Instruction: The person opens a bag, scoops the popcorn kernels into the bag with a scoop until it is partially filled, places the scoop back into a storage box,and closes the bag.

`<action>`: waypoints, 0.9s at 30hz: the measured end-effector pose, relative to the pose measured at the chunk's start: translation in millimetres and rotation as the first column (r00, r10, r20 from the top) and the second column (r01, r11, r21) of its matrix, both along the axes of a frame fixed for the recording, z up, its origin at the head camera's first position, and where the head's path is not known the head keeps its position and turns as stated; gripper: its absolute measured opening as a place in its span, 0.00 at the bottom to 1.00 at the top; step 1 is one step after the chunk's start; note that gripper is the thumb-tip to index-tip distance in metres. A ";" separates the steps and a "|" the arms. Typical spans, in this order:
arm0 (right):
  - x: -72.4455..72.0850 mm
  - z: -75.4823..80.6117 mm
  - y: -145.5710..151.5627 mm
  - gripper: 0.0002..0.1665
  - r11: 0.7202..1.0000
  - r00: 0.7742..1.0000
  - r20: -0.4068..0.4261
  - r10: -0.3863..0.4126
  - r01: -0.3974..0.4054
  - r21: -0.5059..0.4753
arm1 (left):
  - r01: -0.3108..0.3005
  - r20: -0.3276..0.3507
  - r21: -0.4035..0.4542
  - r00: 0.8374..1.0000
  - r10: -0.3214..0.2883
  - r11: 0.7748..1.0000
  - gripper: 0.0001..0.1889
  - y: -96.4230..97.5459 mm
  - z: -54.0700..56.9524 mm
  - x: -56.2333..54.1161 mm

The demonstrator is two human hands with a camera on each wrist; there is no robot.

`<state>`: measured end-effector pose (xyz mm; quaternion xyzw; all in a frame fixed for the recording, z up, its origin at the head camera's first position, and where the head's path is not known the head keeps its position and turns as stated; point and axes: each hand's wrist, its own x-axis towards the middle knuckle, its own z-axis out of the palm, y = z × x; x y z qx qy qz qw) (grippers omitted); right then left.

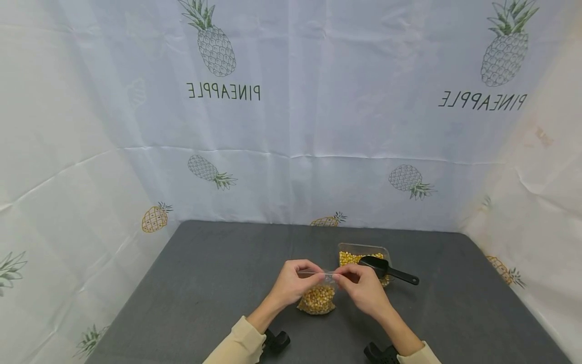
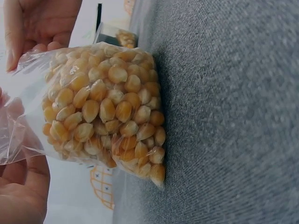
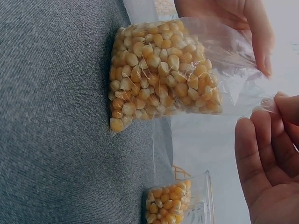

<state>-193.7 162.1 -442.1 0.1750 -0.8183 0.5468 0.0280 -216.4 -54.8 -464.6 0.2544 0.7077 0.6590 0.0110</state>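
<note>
A clear plastic bag (image 1: 317, 300) of yellow corn kernels stands upright between my hands, its base on the grey table. My left hand (image 1: 294, 283) pinches the bag's top edge on the left, thumb against fingers. On the right, my right hand (image 1: 362, 289) pinches the same edge, its fingertips close to the left ones. The kernels fill the lower part of the bag (image 2: 105, 102), while the upper plastic is empty and creased. In the right wrist view, my right hand's fingers (image 3: 271, 144) are bent at the bag's mouth.
Behind my right hand is a clear container (image 1: 364, 248) of corn kernels. A black scoop (image 1: 386, 268) lies across it, its handle sticking out to the right. A pineapple-print cloth (image 1: 291, 116) hangs around the grey table (image 1: 218, 283).
</note>
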 end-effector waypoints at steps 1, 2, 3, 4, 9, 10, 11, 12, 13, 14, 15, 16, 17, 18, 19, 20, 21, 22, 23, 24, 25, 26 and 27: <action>-0.1 0.0 -0.1 0.07 1.000 1.000 0.000 0.001 -0.001 -0.002 | -0.001 -0.005 -0.003 1.000 0.001 1.000 0.07 -0.7 0.0 -0.1; -0.2 0.0 -0.1 0.07 1.000 1.000 0.001 0.002 -0.002 -0.004 | -0.001 -0.011 -0.004 1.000 0.001 1.000 0.07 -1.3 0.0 -0.1; -0.2 0.1 -0.1 0.07 1.000 1.000 0.002 0.004 -0.004 -0.006 | 0.002 -0.014 -0.003 1.000 -0.002 1.000 0.07 -1.9 0.1 0.0; -0.2 0.2 0.0 0.07 1.000 1.000 0.003 0.006 -0.006 -0.008 | 0.005 -0.020 -0.006 1.000 -0.005 1.000 0.07 -2.4 0.1 0.1; 0.1 1.1 0.9 0.08 1.000 1.000 0.005 0.014 -0.014 -0.007 | 0.017 -0.023 -0.009 1.000 -0.017 1.000 0.07 -3.9 -0.1 0.6; 0.1 1.3 1.0 0.08 1.000 1.000 0.005 0.016 -0.016 -0.005 | 0.015 -0.018 -0.012 1.000 -0.016 1.000 0.07 -3.9 -0.1 0.7; 0.1 1.5 1.2 0.08 1.000 1.000 0.006 0.019 -0.019 -0.003 | 0.013 -0.012 -0.015 1.000 -0.013 1.000 0.07 -4.1 0.3 0.9; 0.1 1.7 1.3 0.09 1.000 1.000 0.006 0.022 -0.022 -0.003 | 0.012 -0.003 -0.018 1.000 -0.012 1.000 0.07 -4.3 0.5 1.2; 0.1 1.9 1.3 0.09 1.000 1.000 0.008 0.023 -0.023 -0.001 | 0.012 0.001 -0.019 1.000 -0.012 1.000 0.07 -4.4 0.4 1.4; 0.1 2.1 1.4 0.09 1.000 1.000 0.009 0.025 -0.025 0.000 | 0.012 0.011 -0.021 1.000 -0.011 1.000 0.07 -4.6 0.7 1.5; 0.1 2.3 1.5 0.09 1.000 1.000 0.011 0.026 -0.026 0.001 | 0.011 0.016 -0.025 1.000 -0.011 1.000 0.07 -4.7 0.9 1.6; 0.2 2.5 1.5 0.09 1.000 1.000 0.013 0.025 -0.025 0.004 | 0.012 0.018 -0.026 1.000 -0.012 1.000 0.08 -5.0 1.1 1.7; 0.1 2.8 1.5 0.09 1.000 1.000 0.014 0.024 -0.024 0.005 | 0.013 0.019 -0.026 1.000 -0.012 1.000 0.08 -5.2 0.9 1.7; 0.1 2.9 1.6 0.08 1.000 1.000 0.016 0.024 -0.024 0.006 | 0.014 0.021 -0.025 1.000 -0.013 1.000 0.09 -5.4 0.6 1.5; 0.1 3.0 1.7 0.08 1.000 1.000 0.017 0.023 -0.023 0.008 | 0.014 0.022 -0.024 1.000 -0.014 1.000 0.09 -5.6 0.4 1.4; 0.0 3.1 1.8 0.08 1.000 1.000 0.019 0.023 -0.023 0.008 | 0.016 0.029 -0.023 0.999 -0.016 1.000 0.09 -5.9 0.2 1.1; -0.1 3.3 1.9 0.07 1.000 1.000 0.020 0.024 -0.024 0.009 | 0.017 0.030 -0.022 0.999 -0.017 1.000 0.09 -6.0 0.2 1.1; -0.2 3.3 2.0 0.07 1.000 0.999 0.020 0.025 -0.025 0.011 | 0.018 0.031 -0.021 0.999 -0.018 1.000 0.09 -6.2 -0.1 0.9; -0.4 3.4 2.2 0.07 1.000 0.999 0.021 0.026 -0.026 0.012 | 0.020 0.032 -0.020 0.999 -0.020 1.000 0.09 -6.2 -0.1 0.7; -0.6 3.3 2.3 0.08 1.000 0.999 0.023 0.028 -0.029 0.013 | 0.024 0.032 -0.017 0.999 -0.023 1.000 0.09 -6.4 0.4 1.0; -0.7 3.3 2.3 0.08 0.999 0.999 0.024 0.029 -0.030 0.015 | 0.027 0.035 -0.013 0.999 -0.027 1.000 0.09 -6.5 0.8 1.0; -0.9 3.3 2.4 0.09 0.999 0.999 0.025 0.031 -0.032 0.017 | 0.030 0.037 -0.009 0.999 -0.029 1.000 0.09 -6.7 1.3 1.3; -1.1 3.2 2.4 0.09 0.999 0.999 0.026 0.032 -0.032 0.019 | 0.031 0.035 -0.008 0.999 -0.031 0.999 0.09 -6.9 1.6 1.3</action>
